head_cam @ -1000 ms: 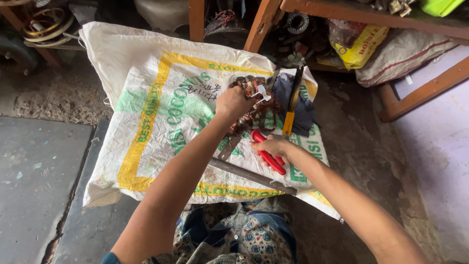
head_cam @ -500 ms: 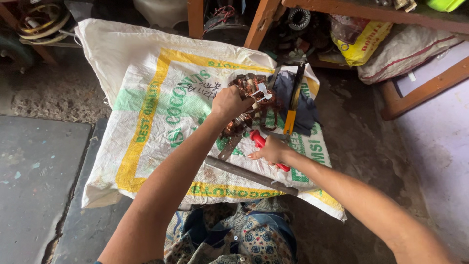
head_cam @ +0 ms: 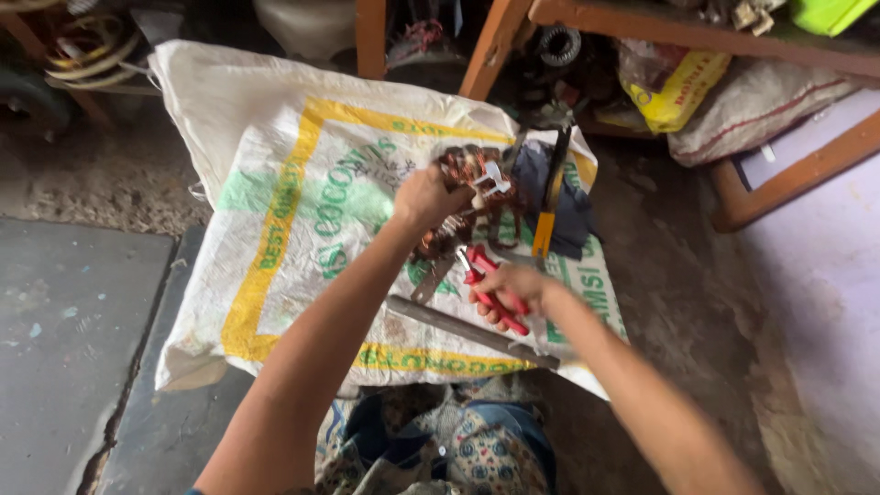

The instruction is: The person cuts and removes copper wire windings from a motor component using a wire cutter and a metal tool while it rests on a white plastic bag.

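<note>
My left hand [head_cam: 426, 197] grips a tangle of brown copper wire [head_cam: 472, 188] with white strips in it, lying on a white woven sack [head_cam: 302, 192]. Just below it, my right hand [head_cam: 509, 289] holds red-handled pliers [head_cam: 490, 284], whose jaws point up toward the wire. Under my right hand a long grey metal bar [head_cam: 458, 330] lies slantwise on the sack. To the right of the wire, a yellow-handled tool [head_cam: 548, 206] rests on a dark cloth [head_cam: 568, 202].
The sack has yellow borders and green print and lies on a dusty floor. Wooden furniture legs [head_cam: 490, 41] stand behind it. At the upper right sit a yellow bag [head_cam: 678, 92] and a grey sack [head_cam: 761, 105]. Wire coils [head_cam: 87, 46] lie at the upper left. My patterned clothing [head_cam: 440, 445] is below.
My right hand has drawn the red pliers down and toward me, away from the wire. The left hand stays on the wire tangle.
</note>
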